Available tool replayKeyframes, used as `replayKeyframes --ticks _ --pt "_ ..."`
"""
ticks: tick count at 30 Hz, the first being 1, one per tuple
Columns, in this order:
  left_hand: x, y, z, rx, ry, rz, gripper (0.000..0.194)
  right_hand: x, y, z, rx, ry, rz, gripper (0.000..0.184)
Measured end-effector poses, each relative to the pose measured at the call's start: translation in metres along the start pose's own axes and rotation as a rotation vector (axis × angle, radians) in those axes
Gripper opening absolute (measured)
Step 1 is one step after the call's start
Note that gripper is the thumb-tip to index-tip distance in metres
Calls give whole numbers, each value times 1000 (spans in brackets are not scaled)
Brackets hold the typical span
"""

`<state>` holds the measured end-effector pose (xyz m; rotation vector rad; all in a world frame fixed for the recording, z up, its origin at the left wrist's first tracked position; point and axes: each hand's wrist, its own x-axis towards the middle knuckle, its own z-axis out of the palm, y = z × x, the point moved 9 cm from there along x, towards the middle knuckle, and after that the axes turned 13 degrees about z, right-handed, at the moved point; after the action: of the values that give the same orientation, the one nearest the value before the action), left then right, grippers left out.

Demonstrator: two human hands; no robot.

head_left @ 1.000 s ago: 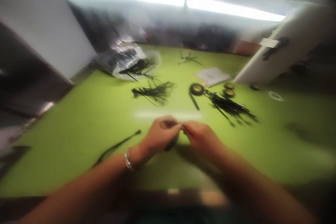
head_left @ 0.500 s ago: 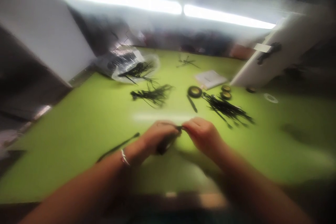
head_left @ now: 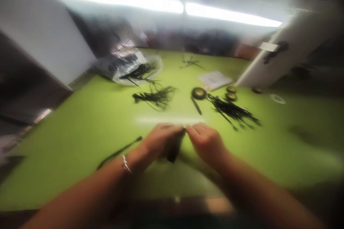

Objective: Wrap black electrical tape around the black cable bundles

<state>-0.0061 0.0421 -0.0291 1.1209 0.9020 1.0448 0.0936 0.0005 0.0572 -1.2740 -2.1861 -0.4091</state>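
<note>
Both hands meet over the front middle of the green table, fingertips nearly touching. My left hand (head_left: 161,137), a pale band at its wrist, is closed, and a dark, blurred object (head_left: 173,152) hangs under its fingers. A tiny dark piece (head_left: 185,129) shows between the fingertips of both hands. My right hand (head_left: 205,137) is closed in a pinch; what lies inside its fingers is hidden. A black cable (head_left: 119,151) with a thicker end lies beside my left forearm.
Across the green table (head_left: 80,125) lie a bundle of black cables (head_left: 232,110), a looser bundle (head_left: 156,97), black tape rolls (head_left: 199,93), a dark slim tool (head_left: 196,105), a white pad (head_left: 215,79) and a clear plastic bag (head_left: 126,66). White panels stand at both sides.
The dark piece between my fingertips shows less now. The dark object under my left hand has swung right and hangs more upright. My right hand has shifted slightly down.
</note>
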Motion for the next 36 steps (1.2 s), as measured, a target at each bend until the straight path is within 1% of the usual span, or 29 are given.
replayKeyframes --ticks 3,5,6,8,9,11,13,15,19,22,24,26,30,32,34,36 --pt "-3 -1 -3 3 52 -17 37 -1 -4 1 26 6 -19 23" --pt "-3 -1 -6 36 72 -20 35 1 1 4 105 -31 22 23" --pt "-2 1 -7 58 78 -10 34 1 5 6 174 -58 59 20" --pt "0 6 -8 119 76 30 33 2 14 13 340 -140 131 9" --pt "0 9 -8 158 77 56 32 1 16 18 410 -192 153 8" --pt "0 18 -9 241 94 107 31 -1 16 26 484 -280 165 13" --pt "-1 24 -8 290 115 139 31 -2 15 29 496 -312 171 16" --pt "-2 24 -5 289 106 142 32 -1 19 27 513 -287 214 17" --pt "-2 10 6 222 10 63 30 1 30 22 580 -249 330 10" --pt "-1 4 3 178 24 35 28 3 33 20 584 -239 341 10" --pt "0 5 1 148 16 49 23 4 33 16 559 -214 318 10" --pt "0 6 0 115 -13 40 19 4 30 10 491 -160 265 11" --pt "-1 3 5 0 -93 -38 17 4 18 -7 204 -3 145 19" --pt "-2 2 8 -61 -111 -56 20 3 12 -12 106 59 96 20" --pt "-2 0 9 -95 -97 -57 25 2 7 -16 95 105 54 18" --pt "-1 0 6 -84 -59 -45 29 1 6 -15 124 119 38 16"
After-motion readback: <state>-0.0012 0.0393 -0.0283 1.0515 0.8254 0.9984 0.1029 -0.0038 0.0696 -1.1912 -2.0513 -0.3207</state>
